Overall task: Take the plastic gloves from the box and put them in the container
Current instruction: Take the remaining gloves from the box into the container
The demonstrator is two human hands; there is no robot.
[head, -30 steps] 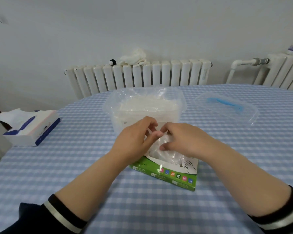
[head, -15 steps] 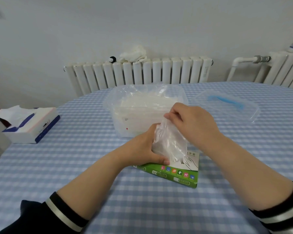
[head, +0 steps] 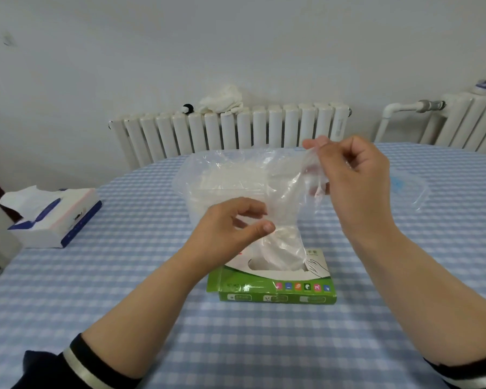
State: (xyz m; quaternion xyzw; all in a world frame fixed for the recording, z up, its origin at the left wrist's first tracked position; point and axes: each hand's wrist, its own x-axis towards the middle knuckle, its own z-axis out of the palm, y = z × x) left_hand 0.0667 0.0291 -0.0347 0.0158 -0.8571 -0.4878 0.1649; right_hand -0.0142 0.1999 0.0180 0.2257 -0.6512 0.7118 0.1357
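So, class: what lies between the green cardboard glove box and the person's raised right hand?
In the head view, a clear plastic glove stretches from the green cardboard box to the right hand.

Clear glove (head: 285, 209) stretched above green box (head: 275, 290), before full translucent container (head: 222, 178)

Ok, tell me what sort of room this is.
Probably a room in a home, perhaps a dining area: a table under a blue checked cloth, white radiators along a plain wall, and a tissue box on the table. Nothing marks it as a workshop or lab.
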